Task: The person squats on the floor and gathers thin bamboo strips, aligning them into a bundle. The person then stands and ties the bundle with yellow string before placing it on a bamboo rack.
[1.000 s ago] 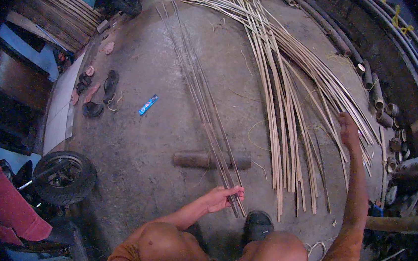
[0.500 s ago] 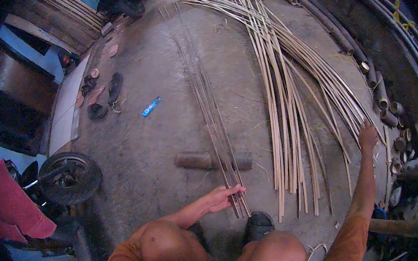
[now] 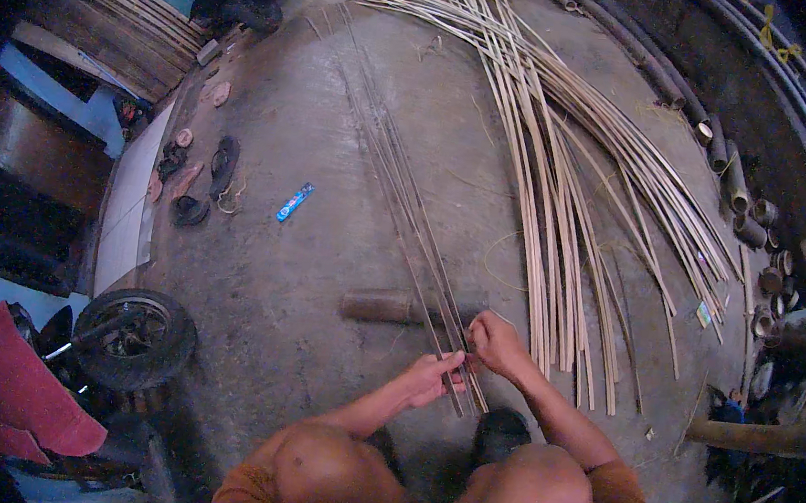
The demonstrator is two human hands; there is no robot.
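Dark brown sticks (image 3: 395, 179), at least three, extend toward 11 o'clock, clock read from the left hand (image 3: 430, 378), which grips their near ends. Its thumb presses them against the fingers, presumably to keep those ends together. Just beside, at 1 o'clock, the right hand (image 3: 497, 343) has fingers curled inward; whether they pinch a stick cannot be told. One log (image 3: 374, 305) lies crosswise beneath the sticks near 11 o'clock, perhaps as a prop; contact unconfirmed. Pale sticks (image 3: 540, 302), two crossing sheaves, too many to count reliably, spread between 12 and 2 o'clock, apparently kept apart from the dark ones. One blue packet (image 3: 294, 202): 10 o'clock. One wheel (image 3: 134, 338): 9 o'clock.
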